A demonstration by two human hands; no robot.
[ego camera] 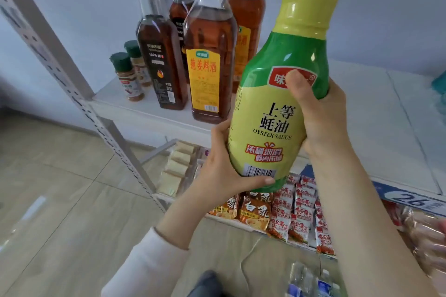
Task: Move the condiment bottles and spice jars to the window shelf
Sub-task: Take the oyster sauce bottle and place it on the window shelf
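Green and yellow oyster sauce bottle (270, 108): upright in the air in front of the white shelf (362, 116), held in both your hands.
Grip, left: your left hand (224, 171) cups the base, thumb under the barcode.
Grip, right: your right hand (321, 123) wraps the middle, thumb on the red logo.
On the shelf: four tall bottles (207, 67) of brown liquid and two spice jars (126, 77) at the left end.
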